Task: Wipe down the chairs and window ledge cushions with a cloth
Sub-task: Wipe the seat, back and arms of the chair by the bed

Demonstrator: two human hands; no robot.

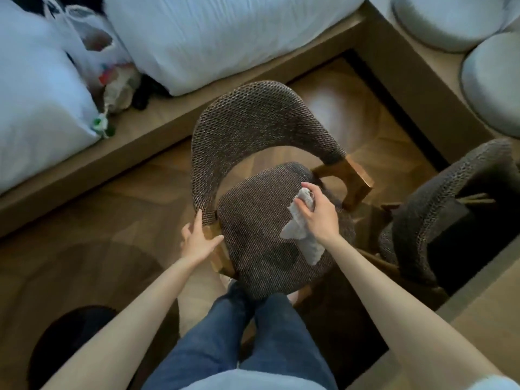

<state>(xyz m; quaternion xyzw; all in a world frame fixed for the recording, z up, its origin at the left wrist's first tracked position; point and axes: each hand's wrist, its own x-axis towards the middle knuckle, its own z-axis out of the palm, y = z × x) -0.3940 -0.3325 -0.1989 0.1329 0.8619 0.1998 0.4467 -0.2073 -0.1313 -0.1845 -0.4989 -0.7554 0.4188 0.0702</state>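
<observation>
A woven brown chair (253,130) with a curved back and wooden arm ends stands in the middle of the view, its seat (259,237) facing me. My right hand (316,212) grips a grey cloth (302,235) over the right part of the seat; the cloth's loose end hangs down onto the weave. My left hand (197,239) rests on the chair's left wooden arm end, fingers straight and thumb spread. White window ledge cushions (213,35) lie on the wooden ledge behind the chair.
A second woven chair (439,209) stands close on the right. Round pale cushions (495,85) sit on the ledge at the top right. A plastic bag with small items (112,80) lies between the white cushions. My legs in jeans (253,333) stand before the seat.
</observation>
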